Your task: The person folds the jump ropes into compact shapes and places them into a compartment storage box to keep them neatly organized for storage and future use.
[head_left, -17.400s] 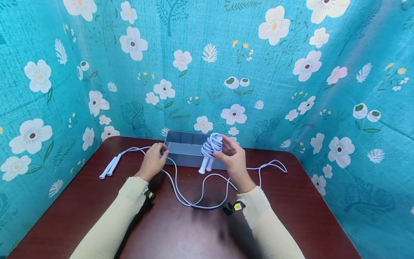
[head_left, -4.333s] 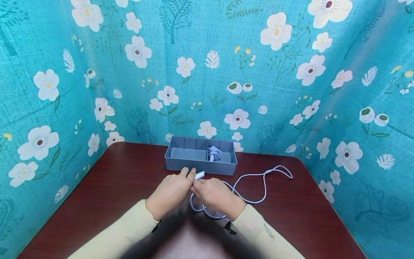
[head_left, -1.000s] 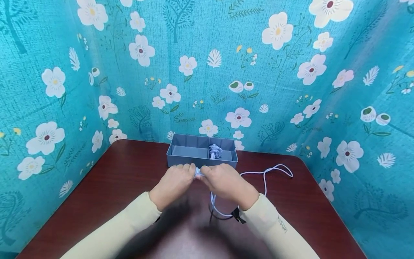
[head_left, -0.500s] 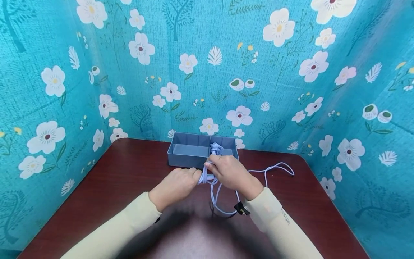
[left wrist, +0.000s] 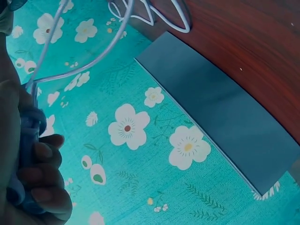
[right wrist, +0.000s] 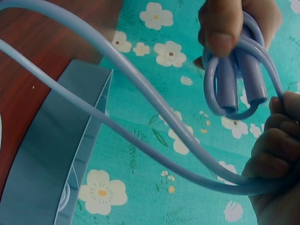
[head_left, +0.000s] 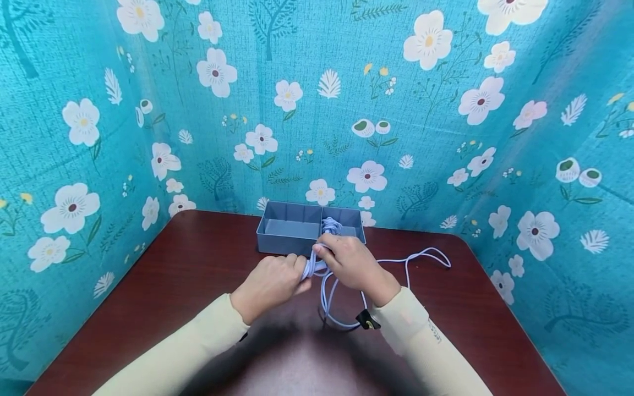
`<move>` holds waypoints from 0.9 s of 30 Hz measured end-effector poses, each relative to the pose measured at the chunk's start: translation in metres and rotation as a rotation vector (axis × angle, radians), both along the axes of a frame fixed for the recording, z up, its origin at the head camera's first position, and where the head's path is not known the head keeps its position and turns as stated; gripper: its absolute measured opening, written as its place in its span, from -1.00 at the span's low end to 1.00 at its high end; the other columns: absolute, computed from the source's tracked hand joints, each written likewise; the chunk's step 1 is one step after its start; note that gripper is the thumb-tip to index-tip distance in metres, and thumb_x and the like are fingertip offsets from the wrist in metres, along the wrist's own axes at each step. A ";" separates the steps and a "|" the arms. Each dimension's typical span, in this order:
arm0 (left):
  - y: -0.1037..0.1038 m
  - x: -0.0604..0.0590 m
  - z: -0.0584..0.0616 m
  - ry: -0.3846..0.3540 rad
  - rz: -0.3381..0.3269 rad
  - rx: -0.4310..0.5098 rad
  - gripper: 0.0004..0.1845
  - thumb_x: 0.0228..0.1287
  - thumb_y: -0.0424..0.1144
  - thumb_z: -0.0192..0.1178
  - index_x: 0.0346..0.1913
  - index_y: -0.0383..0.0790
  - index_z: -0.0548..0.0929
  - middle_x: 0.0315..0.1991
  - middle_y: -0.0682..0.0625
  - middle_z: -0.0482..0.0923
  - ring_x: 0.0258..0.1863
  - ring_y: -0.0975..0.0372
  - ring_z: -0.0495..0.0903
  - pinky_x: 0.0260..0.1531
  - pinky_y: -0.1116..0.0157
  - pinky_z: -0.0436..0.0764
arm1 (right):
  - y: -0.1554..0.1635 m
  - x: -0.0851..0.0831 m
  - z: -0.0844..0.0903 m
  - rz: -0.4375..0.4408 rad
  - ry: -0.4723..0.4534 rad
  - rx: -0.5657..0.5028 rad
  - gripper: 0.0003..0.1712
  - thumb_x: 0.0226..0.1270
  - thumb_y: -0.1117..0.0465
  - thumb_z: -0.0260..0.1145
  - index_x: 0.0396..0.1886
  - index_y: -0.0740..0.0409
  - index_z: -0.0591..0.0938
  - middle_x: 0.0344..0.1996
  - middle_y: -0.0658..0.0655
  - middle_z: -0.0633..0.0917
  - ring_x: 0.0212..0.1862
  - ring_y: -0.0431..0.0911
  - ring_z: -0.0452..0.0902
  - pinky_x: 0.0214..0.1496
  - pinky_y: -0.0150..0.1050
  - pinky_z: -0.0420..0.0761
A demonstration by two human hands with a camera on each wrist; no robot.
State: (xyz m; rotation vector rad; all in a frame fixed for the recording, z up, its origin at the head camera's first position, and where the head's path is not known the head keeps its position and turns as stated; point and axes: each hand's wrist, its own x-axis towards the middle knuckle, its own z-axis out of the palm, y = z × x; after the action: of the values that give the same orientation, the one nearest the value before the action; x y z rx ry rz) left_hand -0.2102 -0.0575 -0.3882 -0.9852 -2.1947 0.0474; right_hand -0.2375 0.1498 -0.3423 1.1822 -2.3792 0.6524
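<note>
Just in front of the grey plastic tray (head_left: 277,243), the left hand (head_left: 271,281) grips two smooth round rope handles (right wrist: 239,77), side by side, pointing towards the tray. The right hand (head_left: 351,262) pinches glossy lilac cord (head_left: 331,308), looping it around them.

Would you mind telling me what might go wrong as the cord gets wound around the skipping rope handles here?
1. The slack cord trails in loops across the table; it may snag or tangle as it is drawn in.
2. The left hand holds the handles while the right hand winds; a weak grip could let the wraps loosen.
3. The grey tray sits just behind the hands; pulling cord may knock it.
</note>
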 end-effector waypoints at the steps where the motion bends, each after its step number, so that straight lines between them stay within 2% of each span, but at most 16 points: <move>1: 0.000 0.000 0.000 -0.004 0.006 -0.007 -0.68 0.22 -0.06 0.25 -0.38 -0.27 0.48 -0.62 0.00 0.31 -0.72 0.25 0.33 -0.75 0.32 0.40 | 0.001 0.000 0.001 0.003 0.002 -0.003 -0.87 0.46 0.15 0.18 -0.30 0.05 0.57 -0.60 -0.15 0.44 -0.53 -0.26 0.35 -0.48 -0.35 0.42; 5: -0.002 0.002 0.000 -0.030 0.025 -0.039 -0.62 0.17 -0.07 0.34 -0.25 -0.32 0.47 -0.57 -0.03 0.31 -0.69 0.25 0.32 -0.70 0.37 0.47 | 0.005 -0.004 0.002 0.017 0.000 -0.022 -0.89 0.41 0.14 0.23 -0.31 0.03 0.61 -0.52 -0.15 0.52 -0.47 -0.26 0.37 -0.42 -0.33 0.46; 9: -0.002 0.003 -0.001 -0.038 0.008 -0.060 -0.55 0.12 -0.07 0.40 -0.16 -0.34 0.46 -0.52 -0.04 0.35 -0.66 0.25 0.33 -0.65 0.38 0.49 | 0.009 -0.011 0.001 0.056 -0.075 -0.063 -0.91 0.37 0.16 0.27 -0.27 0.03 0.68 -0.44 -0.14 0.59 -0.40 -0.25 0.43 -0.35 -0.29 0.50; 13: -0.001 0.003 0.000 -0.012 -0.030 -0.072 -0.52 0.09 -0.07 0.42 -0.14 -0.35 0.47 -0.50 -0.05 0.38 -0.63 0.23 0.35 -0.63 0.36 0.47 | 0.013 -0.019 -0.003 0.101 -0.217 -0.126 -0.89 0.37 0.17 0.28 -0.26 0.01 0.73 -0.40 -0.17 0.63 -0.35 -0.23 0.47 -0.32 -0.27 0.53; 16: -0.001 0.004 0.002 0.005 -0.056 -0.081 -0.52 0.09 -0.08 0.42 -0.12 -0.35 0.48 -0.48 -0.05 0.40 -0.60 0.23 0.36 -0.61 0.34 0.47 | 0.015 -0.024 -0.008 0.147 -0.358 -0.201 -0.87 0.38 0.18 0.27 -0.26 0.00 0.75 -0.43 -0.15 0.65 -0.35 -0.17 0.49 -0.34 -0.24 0.54; 21: 0.000 0.007 0.006 0.019 -0.086 -0.083 -0.49 0.12 -0.10 0.40 -0.03 -0.38 0.48 -0.44 -0.06 0.43 -0.56 0.23 0.39 -0.55 0.35 0.51 | 0.016 -0.032 -0.020 0.235 -0.568 -0.357 -0.83 0.39 0.28 0.23 -0.29 0.22 0.74 -0.51 0.01 0.62 -0.43 -0.09 0.47 -0.42 -0.25 0.51; 24: 0.001 0.008 0.008 0.031 -0.103 -0.055 -0.47 0.11 -0.12 0.42 -0.01 -0.39 0.47 -0.41 -0.07 0.45 -0.54 0.22 0.42 -0.50 0.34 0.56 | 0.011 -0.033 -0.030 0.303 -0.664 -0.467 -0.78 0.40 0.34 0.16 -0.35 0.37 0.69 -0.56 0.05 0.58 -0.49 -0.13 0.43 -0.47 -0.31 0.47; 27: 0.000 0.006 0.009 0.053 -0.105 -0.022 -0.46 0.09 -0.14 0.44 0.00 -0.41 0.47 -0.39 -0.08 0.46 -0.53 0.21 0.43 -0.48 0.33 0.58 | 0.001 -0.031 -0.043 0.315 -0.767 -0.586 -0.70 0.43 0.29 0.11 -0.38 0.46 0.62 -0.59 0.07 0.55 -0.53 -0.17 0.44 -0.50 -0.36 0.45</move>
State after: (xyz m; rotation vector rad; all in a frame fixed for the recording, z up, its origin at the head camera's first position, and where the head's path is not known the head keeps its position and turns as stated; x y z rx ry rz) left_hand -0.2040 -0.0572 -0.3788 -1.0981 -2.0953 0.0488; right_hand -0.2689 0.1508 -0.3848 1.1584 -2.2410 2.0464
